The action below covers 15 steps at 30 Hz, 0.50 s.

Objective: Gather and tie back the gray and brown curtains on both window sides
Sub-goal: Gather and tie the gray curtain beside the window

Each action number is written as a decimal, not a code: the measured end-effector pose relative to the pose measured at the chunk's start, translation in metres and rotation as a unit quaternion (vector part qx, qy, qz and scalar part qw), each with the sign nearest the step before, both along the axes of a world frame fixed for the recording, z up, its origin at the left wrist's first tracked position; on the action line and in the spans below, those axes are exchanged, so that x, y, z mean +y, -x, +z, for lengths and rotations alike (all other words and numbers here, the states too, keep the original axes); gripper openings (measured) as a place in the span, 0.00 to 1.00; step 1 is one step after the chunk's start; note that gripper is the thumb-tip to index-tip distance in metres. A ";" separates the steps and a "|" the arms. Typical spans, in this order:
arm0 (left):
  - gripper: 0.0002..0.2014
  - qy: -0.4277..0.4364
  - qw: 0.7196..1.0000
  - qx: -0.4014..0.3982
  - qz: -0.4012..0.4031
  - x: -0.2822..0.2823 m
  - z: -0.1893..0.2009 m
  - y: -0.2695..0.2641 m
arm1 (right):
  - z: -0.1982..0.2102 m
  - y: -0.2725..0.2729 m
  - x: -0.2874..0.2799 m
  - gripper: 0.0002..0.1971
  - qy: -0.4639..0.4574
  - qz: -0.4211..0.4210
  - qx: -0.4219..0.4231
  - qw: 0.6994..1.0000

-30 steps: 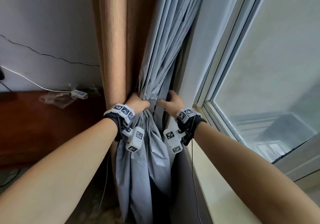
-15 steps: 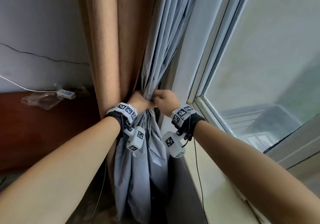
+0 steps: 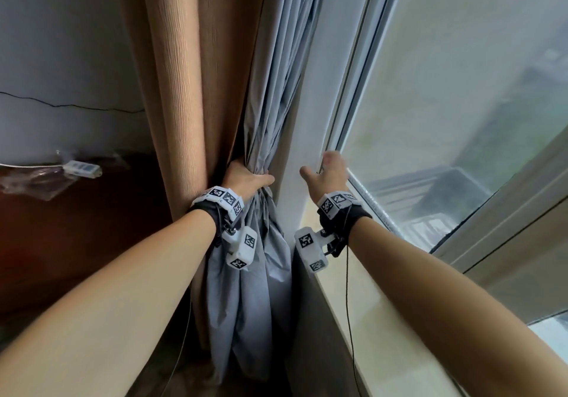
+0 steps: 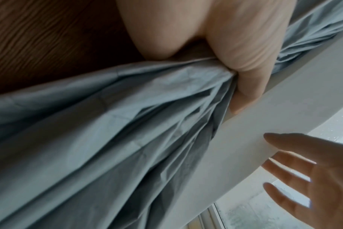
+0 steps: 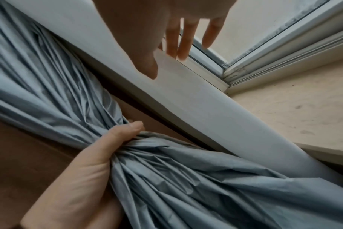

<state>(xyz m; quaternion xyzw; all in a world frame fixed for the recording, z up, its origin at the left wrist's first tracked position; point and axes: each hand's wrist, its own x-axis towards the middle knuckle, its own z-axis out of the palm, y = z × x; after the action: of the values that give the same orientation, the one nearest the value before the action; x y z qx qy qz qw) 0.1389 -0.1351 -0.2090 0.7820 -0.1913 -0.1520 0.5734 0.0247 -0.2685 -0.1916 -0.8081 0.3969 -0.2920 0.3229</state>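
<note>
The gray curtain point(image 3: 270, 95) hangs bunched beside the white window reveal, with the brown curtain point(image 3: 190, 68) to its left. My left hand point(image 3: 246, 178) grips the gathered gray folds at waist height; the thumb wraps over the bunch point(image 5: 123, 139) in the right wrist view. The left wrist view shows the gray curtain point(image 4: 127, 124) squeezed under the left hand point(image 4: 245, 74). My right hand point(image 3: 325, 169) is off the fabric, fingers spread, in front of the window frame's corner. Its straight fingers point(image 5: 184, 38) hold nothing. No tie-back is visible.
A pale stone sill point(image 3: 384, 320) runs along the right under the window pane point(image 3: 461, 104). A dark wooden panel point(image 3: 76, 227) and a white adapter point(image 3: 81, 167) on a cable lie at the left. The white reveal point(image 5: 186, 100) separates curtain and glass.
My right hand has let go of the gray curtain and moved right toward the window frame, opening its fingers. The left hand keeps its grip on the bunch.
</note>
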 end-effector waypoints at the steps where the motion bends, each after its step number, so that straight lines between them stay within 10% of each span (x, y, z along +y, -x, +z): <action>1: 0.22 -0.002 1.000 0.002 -0.002 0.000 0.001 0.001 | 0.002 0.002 0.003 0.08 -0.011 0.036 0.001 0.999; 12: 0.40 -0.034 0.989 -0.057 -0.133 -0.001 -0.009 0.008 | 0.010 -0.006 0.049 0.07 0.036 0.245 -0.006 0.969; 15: 0.30 -0.041 0.989 -0.067 -0.122 0.004 0.002 0.015 | 0.012 -0.008 0.051 0.14 -0.008 0.282 -0.001 0.959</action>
<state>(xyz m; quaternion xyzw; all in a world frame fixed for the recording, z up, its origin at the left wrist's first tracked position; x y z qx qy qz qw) 0.1240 -0.1312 -0.2072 0.7844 -0.3167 -0.1753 0.5037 0.0326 -0.2177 -0.1792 -0.8844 0.1542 -0.1871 0.3988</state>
